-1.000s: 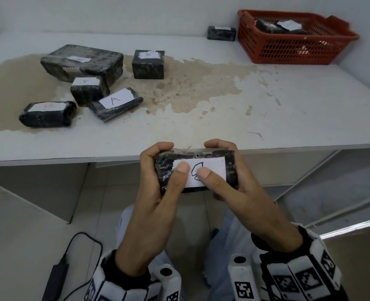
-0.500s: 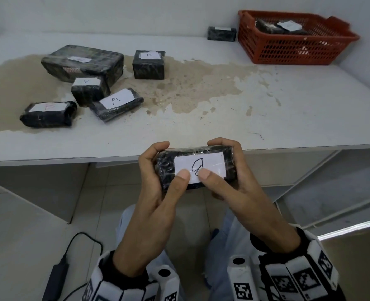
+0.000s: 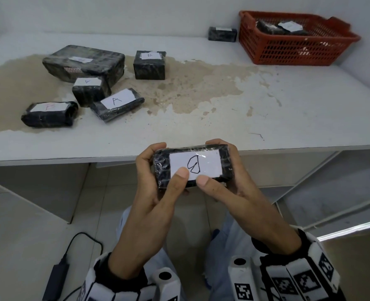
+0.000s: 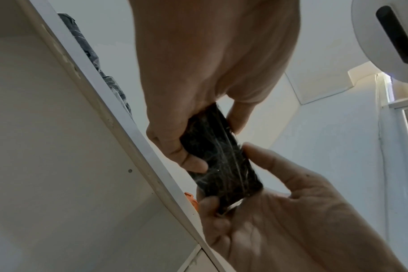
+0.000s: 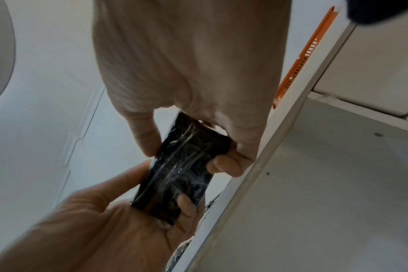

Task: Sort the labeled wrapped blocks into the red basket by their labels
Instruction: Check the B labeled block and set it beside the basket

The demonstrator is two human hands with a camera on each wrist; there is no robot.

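Both hands hold a black wrapped block (image 3: 161,168) in front of the table's near edge, its white label with a hand-drawn black letter facing up. My left hand (image 3: 149,187) grips the block's left end with the thumb on the label's lower edge. My right hand (image 3: 234,187) grips the right end, thumb at the label's bottom. From below, the wrist views show the block (image 4: 221,162) (image 5: 184,169) clasped between both hands. The red basket (image 3: 288,51) stands at the far right of the table and has wrapped blocks (image 3: 266,27) inside.
On the stained white table (image 3: 223,118) lie a large wrapped block (image 3: 84,61), a cube labelled B (image 3: 149,65), two blocks labelled A (image 3: 88,90) (image 3: 116,103), one at the left (image 3: 47,114), and one beside the basket (image 3: 222,34). A power adapter (image 3: 56,279) lies on the floor.
Both thumbs slid down off the middle of the label, so the letter now shows. The block rose a little toward the table edge.
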